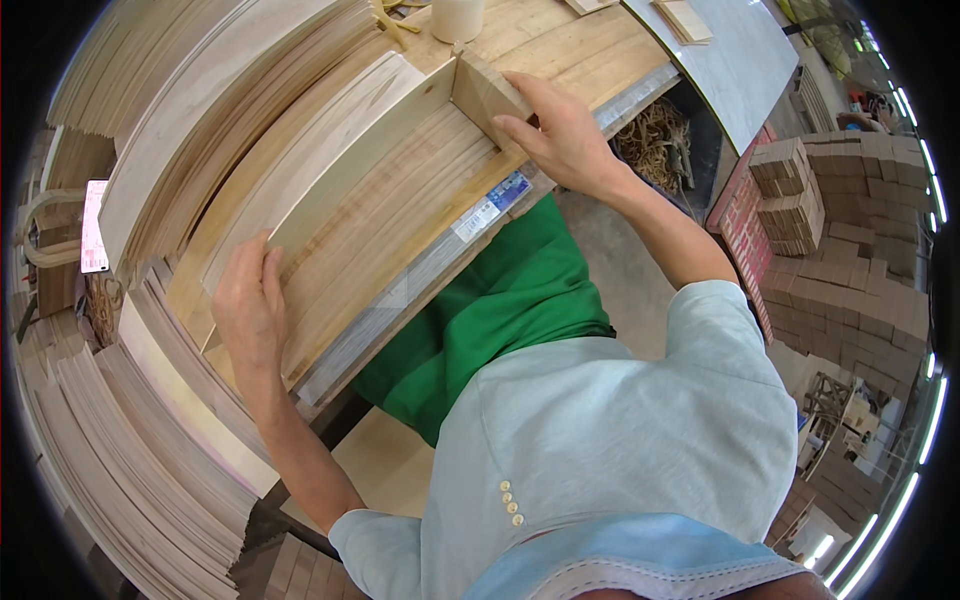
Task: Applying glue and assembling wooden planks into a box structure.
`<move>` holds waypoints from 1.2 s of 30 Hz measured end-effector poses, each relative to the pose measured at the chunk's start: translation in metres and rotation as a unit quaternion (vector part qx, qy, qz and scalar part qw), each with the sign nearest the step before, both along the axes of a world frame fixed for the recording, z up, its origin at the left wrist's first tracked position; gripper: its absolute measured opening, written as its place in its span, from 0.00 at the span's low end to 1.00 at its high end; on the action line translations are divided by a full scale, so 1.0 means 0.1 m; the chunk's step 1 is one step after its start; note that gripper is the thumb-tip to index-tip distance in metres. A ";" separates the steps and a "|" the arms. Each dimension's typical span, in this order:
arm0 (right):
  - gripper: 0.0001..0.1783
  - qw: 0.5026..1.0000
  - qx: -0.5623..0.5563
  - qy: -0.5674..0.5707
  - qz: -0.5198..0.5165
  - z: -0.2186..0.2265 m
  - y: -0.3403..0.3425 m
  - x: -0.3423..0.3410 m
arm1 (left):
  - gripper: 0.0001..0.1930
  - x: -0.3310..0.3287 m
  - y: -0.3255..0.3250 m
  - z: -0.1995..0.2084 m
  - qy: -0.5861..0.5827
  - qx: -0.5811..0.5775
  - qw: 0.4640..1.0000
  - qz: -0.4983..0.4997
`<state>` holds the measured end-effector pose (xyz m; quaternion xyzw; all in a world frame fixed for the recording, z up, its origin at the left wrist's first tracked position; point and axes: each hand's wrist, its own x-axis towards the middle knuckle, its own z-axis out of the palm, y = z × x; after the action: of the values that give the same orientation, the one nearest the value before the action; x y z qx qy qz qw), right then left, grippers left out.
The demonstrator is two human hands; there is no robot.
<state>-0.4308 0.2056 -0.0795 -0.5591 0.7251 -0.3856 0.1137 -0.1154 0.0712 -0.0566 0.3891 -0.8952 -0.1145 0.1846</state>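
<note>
A long, thin wooden board (400,122) stands on edge on the wooden workbench (600,62), running from the left front to the back right. At its far right end a short, thicker wooden end piece (485,92) meets it at a corner. My right hand (565,135) is closed on this short piece, fingers over the outer side and thumb at the near edge. My left hand (250,300) grips the long board's left end, its fingertips over the top edge. Whether the two pieces are fastened together cannot be seen.
Stacked long boards (150,450) fill the left, with another stack (250,80) behind the work. A pale round container (457,18) stands at the back. Below the bench's right edge is a dark bin of shavings (655,140). Piled brown blocks (850,290) stand at right; a phone (94,225) is far left.
</note>
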 end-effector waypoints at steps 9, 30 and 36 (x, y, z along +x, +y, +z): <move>0.20 0.996 -0.002 0.082 0.039 -0.02 0.00 -0.04 | 0.09 -0.02 -0.02 -0.01 -0.010 -0.009 1.000 -0.010; 0.56 0.915 0.288 0.148 -0.239 -0.50 -0.87 -2.56 | 0.24 0.29 0.54 0.23 0.057 -0.030 0.993 0.095; 0.53 0.886 0.283 0.258 -0.260 -0.55 -0.79 -2.49 | 0.24 0.23 0.60 0.17 0.061 -0.061 0.995 0.042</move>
<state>-0.6801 0.1270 -0.1348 -0.3741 0.9267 -0.0218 -0.0282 -0.0926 0.1315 -0.0395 0.4066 -0.8705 -0.0754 0.2669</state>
